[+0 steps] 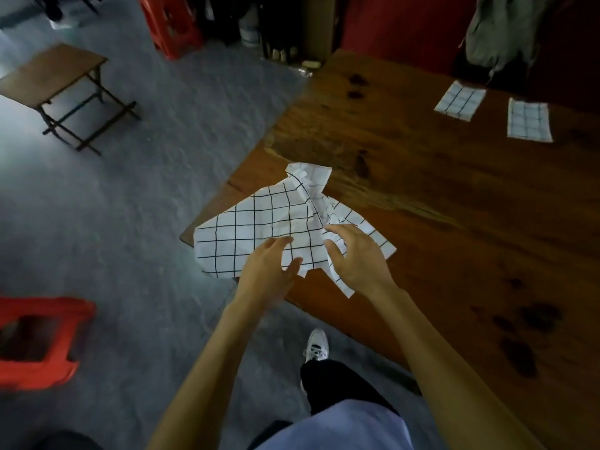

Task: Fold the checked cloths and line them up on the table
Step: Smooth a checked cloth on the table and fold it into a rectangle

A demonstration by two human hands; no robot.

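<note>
A crumpled white cloth with a black check point(272, 222) lies on the near left corner of the wooden table point(454, 196), part of it hanging past the edge. My left hand point(269, 267) hovers over its near edge with fingers apart. My right hand point(354, 254) is at the bunched middle of the cloth, its fingers curled around a fold. Two folded checked cloths lie flat side by side at the far right of the table, one point(460, 100) to the left of the other point(528, 121).
Grey floor runs to the left of the table. A red plastic stool point(39, 342) stands near left, another red stool point(168, 24) at the back, and a small wooden folding table point(55, 73) far left. A grey garment point(500, 30) hangs behind the table. My shoe point(316, 345) is below.
</note>
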